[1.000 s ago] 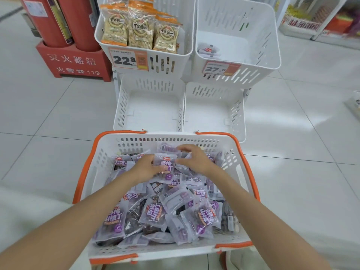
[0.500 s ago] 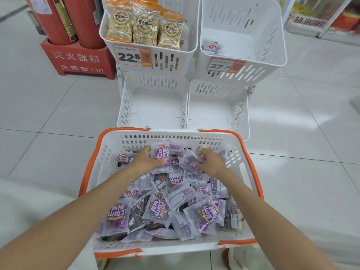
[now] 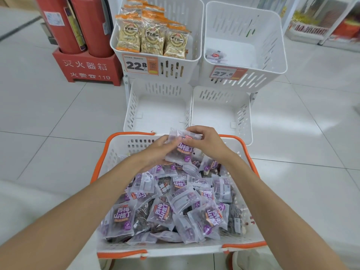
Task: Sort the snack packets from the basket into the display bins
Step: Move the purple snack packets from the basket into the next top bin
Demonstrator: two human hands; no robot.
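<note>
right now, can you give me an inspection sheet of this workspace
surface: pale tiled floor
job's things: orange-rimmed basket full of purple packets; upper left bin holds yellow packets; upper right bin holds a few pale packets; lower left bin and lower right bin sit beneath
clutter: nothing seen
grippers: left hand and right hand both grip the lifted packet above the pile
cables: nothing seen
surroundings: red fire extinguisher box left of the bins; shelving far right

The pale tiled floor (image 3: 48, 117) carries the white display-bin rack (image 3: 191, 106), a red fire-extinguisher box (image 3: 87, 69) just left of the rack, and a white shelf unit (image 3: 306, 30) well to its right.
</note>
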